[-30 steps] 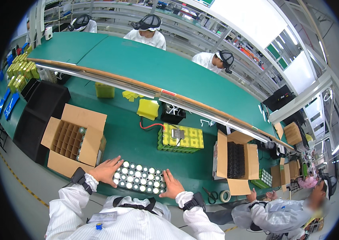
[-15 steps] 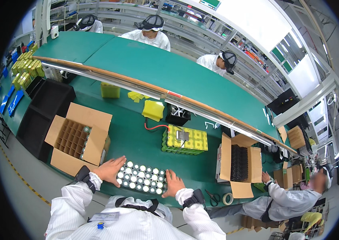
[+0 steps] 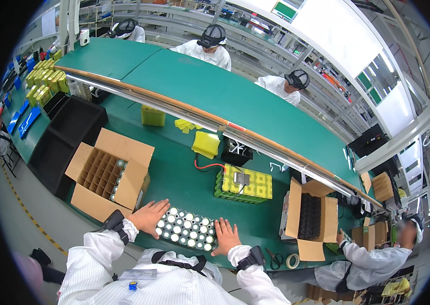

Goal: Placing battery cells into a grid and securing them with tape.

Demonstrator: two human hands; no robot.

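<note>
A block of upright cylindrical battery cells (image 3: 186, 230) sat at the near edge of the green workbench (image 3: 184, 178), directly in front of the person. The left hand (image 3: 147, 217) lay flat against the block's left side, fingers together and extended. The right hand (image 3: 224, 236) pressed its right side, fingers spread slightly. An open cardboard box with dividers (image 3: 109, 175) stood just left. A yellow-green battery pack (image 3: 245, 184) lay farther back, toward the bench's middle.
</note>
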